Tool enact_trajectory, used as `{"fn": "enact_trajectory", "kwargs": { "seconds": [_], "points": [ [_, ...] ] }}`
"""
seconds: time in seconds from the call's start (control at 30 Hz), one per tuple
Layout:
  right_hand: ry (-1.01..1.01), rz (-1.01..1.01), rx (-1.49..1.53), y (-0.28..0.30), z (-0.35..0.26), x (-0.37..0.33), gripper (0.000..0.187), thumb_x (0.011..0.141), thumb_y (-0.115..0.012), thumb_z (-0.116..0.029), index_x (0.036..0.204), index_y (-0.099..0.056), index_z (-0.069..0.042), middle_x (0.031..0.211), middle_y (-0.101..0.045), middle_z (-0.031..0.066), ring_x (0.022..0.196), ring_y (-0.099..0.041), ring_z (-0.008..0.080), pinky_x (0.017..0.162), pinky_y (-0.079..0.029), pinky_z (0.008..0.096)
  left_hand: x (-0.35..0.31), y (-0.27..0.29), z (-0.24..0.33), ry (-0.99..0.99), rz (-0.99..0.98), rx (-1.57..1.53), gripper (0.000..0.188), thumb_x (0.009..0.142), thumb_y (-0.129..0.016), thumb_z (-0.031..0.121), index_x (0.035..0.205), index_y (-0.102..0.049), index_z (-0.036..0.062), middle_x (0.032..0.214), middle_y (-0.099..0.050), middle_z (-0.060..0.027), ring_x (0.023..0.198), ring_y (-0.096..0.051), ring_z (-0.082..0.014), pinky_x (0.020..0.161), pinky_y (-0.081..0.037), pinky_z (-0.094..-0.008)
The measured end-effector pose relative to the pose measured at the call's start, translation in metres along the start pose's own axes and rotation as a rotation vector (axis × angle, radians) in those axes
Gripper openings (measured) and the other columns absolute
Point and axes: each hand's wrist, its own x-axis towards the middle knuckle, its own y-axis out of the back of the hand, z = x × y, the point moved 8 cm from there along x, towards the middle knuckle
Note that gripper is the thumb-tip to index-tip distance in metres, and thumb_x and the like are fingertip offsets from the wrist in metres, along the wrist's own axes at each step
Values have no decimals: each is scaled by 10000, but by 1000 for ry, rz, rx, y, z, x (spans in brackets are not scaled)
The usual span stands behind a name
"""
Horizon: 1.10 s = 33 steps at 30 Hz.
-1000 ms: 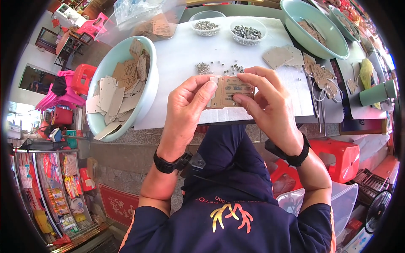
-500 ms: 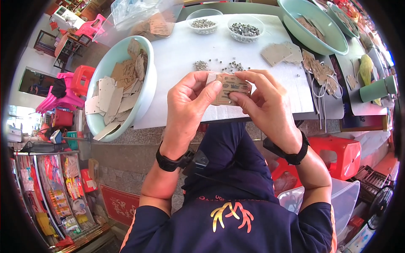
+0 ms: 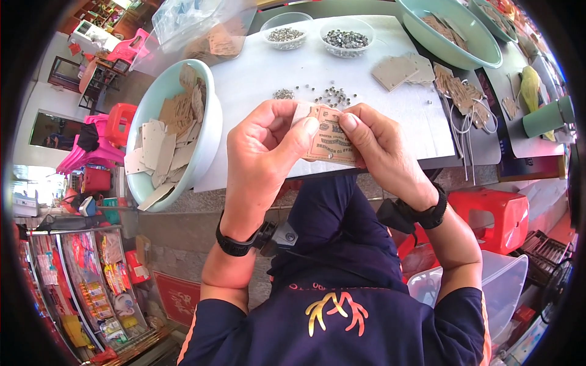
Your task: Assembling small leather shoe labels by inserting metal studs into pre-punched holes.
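Note:
My left hand (image 3: 259,146) pinches a tan printed cardboard tag (image 3: 332,143) by its left side, thumb on the face. My right hand (image 3: 394,149) holds the tag's upper right corner, thumb on top; its other fingers are partly hidden behind. The tag is tilted, printed face up, over the table's near edge, with a small round metal spot low on it. Just beyond my fingers, loose small metal studs (image 3: 334,96) lie scattered, beside a small heap of silvery ones (image 3: 284,94).
A pale green basin (image 3: 213,131) of cardboard tags stands left on the white-covered table (image 3: 244,79). Clear bowls of metal pieces, one silvery (image 3: 285,35) and one darker (image 3: 347,39), sit at the back. Tag stacks (image 3: 395,72), corded tags (image 3: 461,94) and another basin (image 3: 421,30) are right.
The tag has turned and tilted, so more of its printed face shows. My right thumb has moved from its lower edge to the upper right corner. The view has shifted slightly.

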Motion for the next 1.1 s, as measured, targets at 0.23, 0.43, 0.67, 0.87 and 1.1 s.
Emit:
{"fn": "enact_trajectory", "kwargs": {
  "seconds": [0.23,0.43,0.67,0.87,1.1],
  "points": [
    [30,25,76,-3,-6,-6,298,1031,-484,-271,978,-587,4,691,-512,15,642,-469,83,579,-419,269,-3,-1,2,39,10,-66,204,904,-646,62,1071,-615,-49,992,-685,-107,874,-650,-108,800,-542,-262],
    [245,141,22,-5,-9,-8,226,1033,-457,-206,1001,-553,-4,717,-558,117,625,-526,184,608,-449,326,-1,0,-2,30,13,-63,220,904,-652,81,1081,-612,-45,1001,-683,-109,903,-646,-114,822,-535,-273],
    [360,233,-81,-2,-13,-14,135,1008,-480,-128,1022,-536,-6,735,-562,138,625,-567,265,595,-456,354,-1,-3,0,-34,-13,-11,207,908,-645,50,1080,-603,-57,1004,-684,-115,897,-644,-117,816,-535,-273],
    [381,242,-112,1,-12,-13,116,993,-495,-105,1031,-539,-5,777,-573,169,666,-597,329,604,-464,356,3,-4,-6,19,-36,-24,215,911,-653,77,1078,-604,-49,1009,-686,-117,907,-646,-123,823,-532,-276],
    [142,147,168,-4,16,-6,209,1030,-468,-185,1040,-548,8,773,-576,82,686,-534,135,629,-461,311,10,-3,-23,141,-55,-120,226,906,-660,122,1070,-611,-25,1034,-685,-114,913,-651,-125,845,-524,-282]
  ]
}}
